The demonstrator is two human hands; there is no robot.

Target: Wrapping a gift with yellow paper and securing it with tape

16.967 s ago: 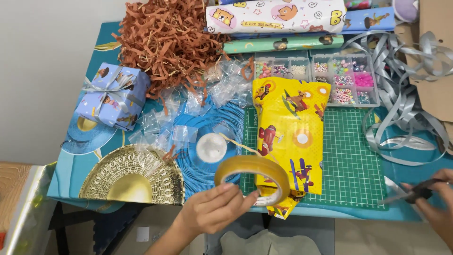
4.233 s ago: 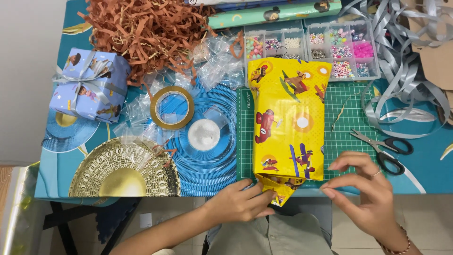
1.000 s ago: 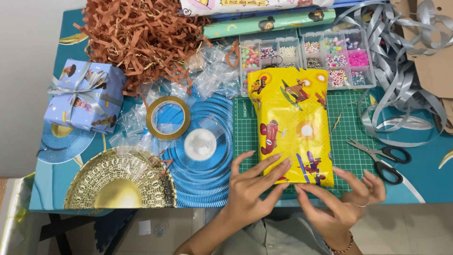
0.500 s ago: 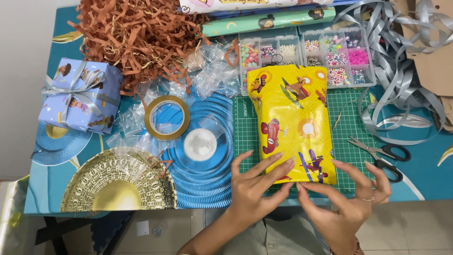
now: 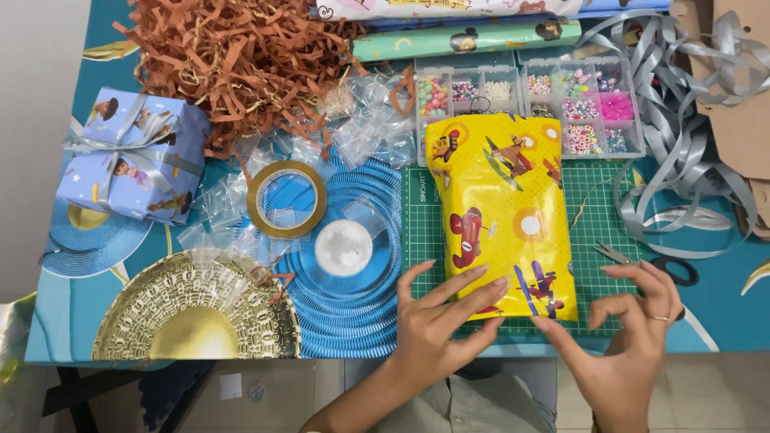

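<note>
left hand (image 5: 437,309): flat, fingers spread, pressing near end of yellow cartoon-airplane-print wrapped parcel (image 5: 501,212) | right hand (image 5: 634,329): open, loosely curled, holding nothing, just beside parcel's near right corner | parcel: lying on green grid cutting mat (image 5: 601,232) on counter | black-handled scissors (image 5: 654,265): right of parcel

The yellow parcel (image 5: 504,215) is wrapped in glossy paper that catches the light, creased along its edges; the left hand (image 5: 439,321) lies flat on its smooth near end. Under it lies a matt green cutting mat (image 5: 609,216), rubbery-looking. At ten o'clock from the parcel sits a roll of clear shiny tape (image 5: 286,198), among thin transparent plastic bags (image 5: 369,128). At eleven o'clock is a heap of rough, crinkled brown paper shreds (image 5: 241,56). The bead boxes (image 5: 529,104) are clear hard plastic. At two o'clock, silver ribbon (image 5: 682,152) looks satiny. The bench (image 5: 722,321) has a smooth printed covering.
</note>
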